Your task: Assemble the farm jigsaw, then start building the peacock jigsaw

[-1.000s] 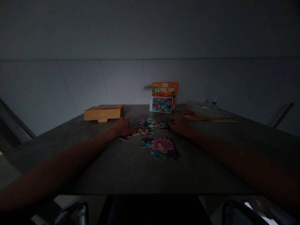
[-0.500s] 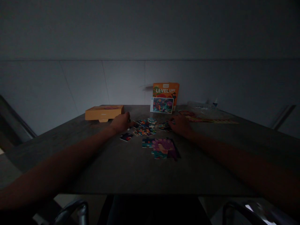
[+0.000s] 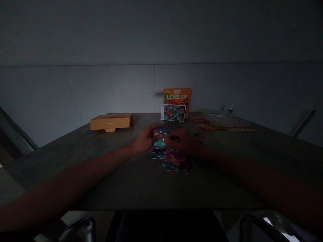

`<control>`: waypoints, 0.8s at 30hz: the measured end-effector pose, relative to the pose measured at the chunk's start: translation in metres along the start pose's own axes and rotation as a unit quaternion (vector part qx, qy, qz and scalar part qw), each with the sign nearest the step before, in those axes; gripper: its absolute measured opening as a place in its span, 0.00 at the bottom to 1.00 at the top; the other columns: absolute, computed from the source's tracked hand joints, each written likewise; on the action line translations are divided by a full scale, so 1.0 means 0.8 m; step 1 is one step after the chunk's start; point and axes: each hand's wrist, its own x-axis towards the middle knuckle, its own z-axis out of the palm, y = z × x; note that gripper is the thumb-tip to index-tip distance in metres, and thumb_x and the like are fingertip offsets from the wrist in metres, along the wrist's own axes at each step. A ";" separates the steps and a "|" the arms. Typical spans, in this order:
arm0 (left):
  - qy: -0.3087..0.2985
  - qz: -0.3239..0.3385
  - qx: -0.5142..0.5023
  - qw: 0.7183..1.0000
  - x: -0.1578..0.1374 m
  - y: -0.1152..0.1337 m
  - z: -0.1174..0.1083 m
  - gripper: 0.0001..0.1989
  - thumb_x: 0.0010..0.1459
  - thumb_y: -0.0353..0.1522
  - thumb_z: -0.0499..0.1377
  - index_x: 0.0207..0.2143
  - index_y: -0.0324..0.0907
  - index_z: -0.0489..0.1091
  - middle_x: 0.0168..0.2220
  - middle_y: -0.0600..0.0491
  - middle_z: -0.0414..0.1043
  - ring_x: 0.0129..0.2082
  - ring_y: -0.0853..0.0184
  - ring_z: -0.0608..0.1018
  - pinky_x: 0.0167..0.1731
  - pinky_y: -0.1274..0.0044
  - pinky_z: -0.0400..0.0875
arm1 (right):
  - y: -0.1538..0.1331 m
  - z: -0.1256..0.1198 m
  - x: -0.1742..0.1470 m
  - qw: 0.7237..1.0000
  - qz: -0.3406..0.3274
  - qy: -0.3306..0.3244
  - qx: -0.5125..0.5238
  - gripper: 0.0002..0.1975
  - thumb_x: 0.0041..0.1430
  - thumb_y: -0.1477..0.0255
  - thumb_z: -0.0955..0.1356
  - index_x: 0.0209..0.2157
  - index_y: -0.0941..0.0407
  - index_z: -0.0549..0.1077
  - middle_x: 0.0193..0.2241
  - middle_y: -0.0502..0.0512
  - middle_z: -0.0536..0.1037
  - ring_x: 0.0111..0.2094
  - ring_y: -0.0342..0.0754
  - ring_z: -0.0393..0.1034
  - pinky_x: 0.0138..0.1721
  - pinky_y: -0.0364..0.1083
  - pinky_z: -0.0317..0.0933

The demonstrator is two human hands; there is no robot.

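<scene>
Over the middle of the dark table, my left hand (image 3: 145, 140) is closed round a bunch of puzzle pieces (image 3: 159, 141) in teal, blue and white, the thumb lying across them. Facing it, my right hand (image 3: 184, 141) curls its fingers over darker puzzle pieces (image 3: 174, 137), partly hidden beneath the hand. Just nearer to me lies a joined patch of puzzle (image 3: 174, 158), purple and teal with a pale bird. A few loose pieces (image 3: 199, 135) show beyond my right hand.
An orange open-topped box (image 3: 110, 123) stands at the left. At the back, a small puzzle picture card (image 3: 173, 113) leans on an orange "LEVEL UP!" box (image 3: 178, 95). A printed sheet (image 3: 222, 125), clear plastic (image 3: 214, 113) and a small bottle (image 3: 230, 111) are at the right.
Both hands have drawn inward toward each other, gathering the spread puzzle pieces between them. The single piece at the left is no longer there. The joined patch stays in place.
</scene>
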 end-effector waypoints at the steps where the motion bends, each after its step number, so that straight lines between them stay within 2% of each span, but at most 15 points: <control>1: -0.014 0.004 -0.013 1.000 -0.001 0.000 0.002 0.24 0.56 0.33 0.63 0.55 0.39 0.67 0.47 0.45 0.77 0.45 0.60 0.79 0.43 0.72 0.74 | 0.000 0.000 0.000 1.000 -0.002 0.002 0.004 0.13 0.61 0.67 0.69 0.25 0.59 0.76 0.23 0.53 0.77 0.27 0.45 0.69 0.35 0.45 0.59; 6: -0.021 -0.037 0.018 0.999 0.000 -0.004 -0.005 0.22 0.53 0.32 0.63 0.51 0.40 0.68 0.43 0.47 0.78 0.42 0.61 0.79 0.39 0.73 0.74 | 0.003 -0.004 -0.002 0.999 0.035 0.024 0.033 0.14 0.62 0.66 0.65 0.24 0.57 0.73 0.22 0.49 0.74 0.25 0.43 0.65 0.31 0.43 0.57; 14: 0.000 -0.045 0.028 0.999 0.002 -0.008 -0.008 0.19 0.51 0.32 0.62 0.47 0.39 0.70 0.41 0.48 0.78 0.38 0.64 0.79 0.36 0.75 0.73 | 0.007 -0.005 -0.004 0.994 0.088 0.042 0.043 0.12 0.61 0.65 0.66 0.30 0.58 0.76 0.27 0.52 0.79 0.28 0.45 0.71 0.33 0.44 0.60; 19: 0.005 -0.030 0.032 0.999 0.002 -0.007 -0.009 0.15 0.51 0.32 0.63 0.43 0.39 0.72 0.37 0.50 0.78 0.34 0.67 0.78 0.33 0.77 0.71 | 0.011 -0.004 -0.004 0.994 0.081 0.063 0.040 0.10 0.60 0.66 0.67 0.32 0.58 0.77 0.30 0.53 0.81 0.30 0.47 0.73 0.36 0.46 0.63; 24: 0.027 -0.052 0.039 0.997 0.003 -0.007 -0.008 0.11 0.55 0.35 0.62 0.40 0.40 0.73 0.29 0.54 0.76 0.26 0.69 0.75 0.28 0.79 0.69 | 0.013 -0.004 -0.005 0.994 0.064 0.073 0.046 0.10 0.60 0.68 0.66 0.38 0.57 0.77 0.35 0.56 0.82 0.36 0.48 0.75 0.40 0.47 0.66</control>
